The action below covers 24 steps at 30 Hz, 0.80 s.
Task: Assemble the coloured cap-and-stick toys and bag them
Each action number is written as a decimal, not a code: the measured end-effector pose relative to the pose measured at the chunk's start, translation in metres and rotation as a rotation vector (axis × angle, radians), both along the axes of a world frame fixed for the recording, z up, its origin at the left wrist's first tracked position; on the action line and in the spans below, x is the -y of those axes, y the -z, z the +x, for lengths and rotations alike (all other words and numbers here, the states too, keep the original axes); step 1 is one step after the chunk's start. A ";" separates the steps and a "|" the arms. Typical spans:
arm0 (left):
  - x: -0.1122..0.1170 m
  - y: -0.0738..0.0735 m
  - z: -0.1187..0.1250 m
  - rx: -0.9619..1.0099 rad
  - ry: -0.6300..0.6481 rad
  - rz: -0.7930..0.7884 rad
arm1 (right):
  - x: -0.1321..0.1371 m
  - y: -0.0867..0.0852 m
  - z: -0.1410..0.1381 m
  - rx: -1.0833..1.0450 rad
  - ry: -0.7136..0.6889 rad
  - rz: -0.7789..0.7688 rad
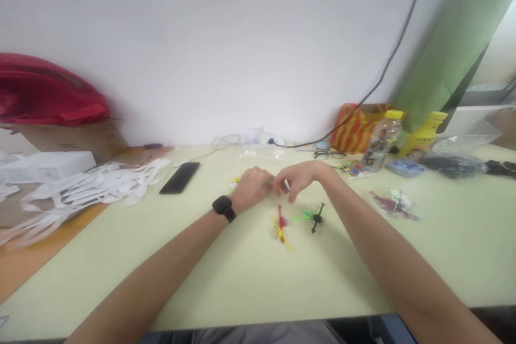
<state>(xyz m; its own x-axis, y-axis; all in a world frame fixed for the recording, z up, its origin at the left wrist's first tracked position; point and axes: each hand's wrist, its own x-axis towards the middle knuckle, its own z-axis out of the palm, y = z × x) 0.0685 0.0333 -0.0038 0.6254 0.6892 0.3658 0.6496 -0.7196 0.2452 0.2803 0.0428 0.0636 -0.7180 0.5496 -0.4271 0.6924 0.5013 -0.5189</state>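
My left hand (253, 189), with a black watch (224, 208) on its wrist, is low over the table, its fingers closed and what they hold hidden. Close by on the right, my right hand (297, 177) bends down with curled fingers. A small blue-and-white bit (287, 186) shows among them, too small to name. Just below the hands lie red (280, 220) and yellow plastic pieces (278, 228), crossing each other. Beside them are a green piece (307, 214) and a black arrow-shaped piece (317, 219) with a round middle. A yellow-and-green piece (234, 183) shows partly behind my left hand.
To the left lie a black phone (180, 178) and white straps (100, 185) near a red bag (48, 91). On the right are a bagged set of parts (393, 204), a clear bottle (381, 142), a yellow bottle (423, 137) and glasses (329, 155). A cable (381, 78) runs down the wall.
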 end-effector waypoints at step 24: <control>-0.016 -0.022 -0.014 0.127 0.037 -0.001 | 0.023 0.009 -0.047 0.004 -0.196 -0.360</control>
<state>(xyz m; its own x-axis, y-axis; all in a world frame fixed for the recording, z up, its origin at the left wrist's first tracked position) 0.0550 0.0490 0.0185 0.5987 0.6673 0.4430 0.5865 -0.7419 0.3248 0.2337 0.0202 0.0541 -0.7924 0.2172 -0.5700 0.6039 0.4110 -0.6830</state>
